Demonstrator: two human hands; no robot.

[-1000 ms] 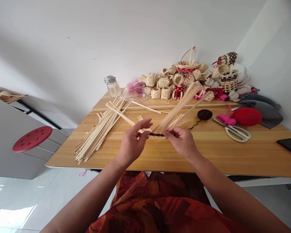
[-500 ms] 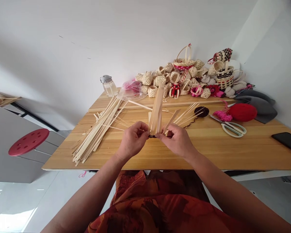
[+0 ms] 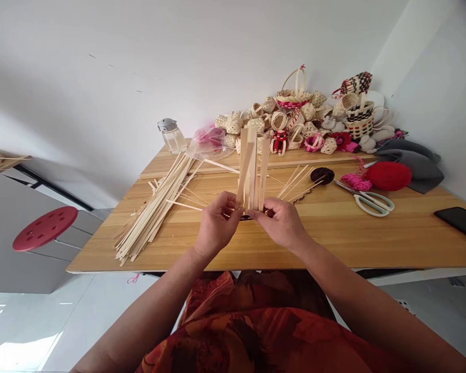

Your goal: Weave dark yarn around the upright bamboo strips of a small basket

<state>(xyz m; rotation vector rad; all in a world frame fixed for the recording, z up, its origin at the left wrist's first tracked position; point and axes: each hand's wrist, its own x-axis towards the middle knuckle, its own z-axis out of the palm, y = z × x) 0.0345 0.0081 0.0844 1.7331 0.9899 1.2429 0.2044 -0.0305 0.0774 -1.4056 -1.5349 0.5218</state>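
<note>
One fan of pale strips point(image 3: 252, 171) stands upright above the bench point(image 3: 256, 251). The person's left hand point(image 3: 219, 220): grip closed, thumb to fingers, at its lower left edge. Right hand point(image 3: 280, 221): grip likewise closed, lower right edge. Dark band point(image 3: 246, 218) between thumbs.

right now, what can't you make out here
All in the head view:
Base of the pale wooden strips: partly covered by the left hand and right hand.
Black phone: cut off by the right edge.
Rear of the woven basket pile: hidden by front baskets.
</note>
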